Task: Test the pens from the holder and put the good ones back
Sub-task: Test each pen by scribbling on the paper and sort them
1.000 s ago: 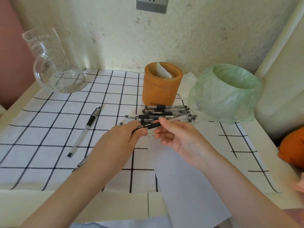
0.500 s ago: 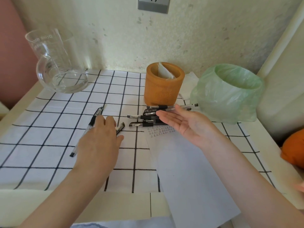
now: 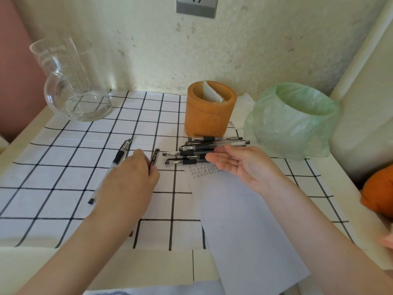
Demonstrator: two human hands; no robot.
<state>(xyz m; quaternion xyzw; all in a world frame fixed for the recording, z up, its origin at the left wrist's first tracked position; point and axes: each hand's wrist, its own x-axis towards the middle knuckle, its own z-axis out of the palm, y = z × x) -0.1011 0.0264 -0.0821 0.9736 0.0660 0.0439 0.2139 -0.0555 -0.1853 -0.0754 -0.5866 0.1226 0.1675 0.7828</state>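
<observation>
Pinching pen (image 3: 154, 157) in left grip (image 3: 127, 182), palm down, fingers curled, low over tabletop (image 3: 148, 267). Holding right grip (image 3: 240, 165) palm up, fingers straight and relaxed, over pen pile (image 3: 197, 147).

Left hand (image 3: 127, 184); right hand (image 3: 244, 165) — bare

The scene is softly, brightly and evenly lit; a glare patch is seen on the wall (image 3: 265, 50) at 11 o'clock. Lines are bent toward the edges.
</observation>
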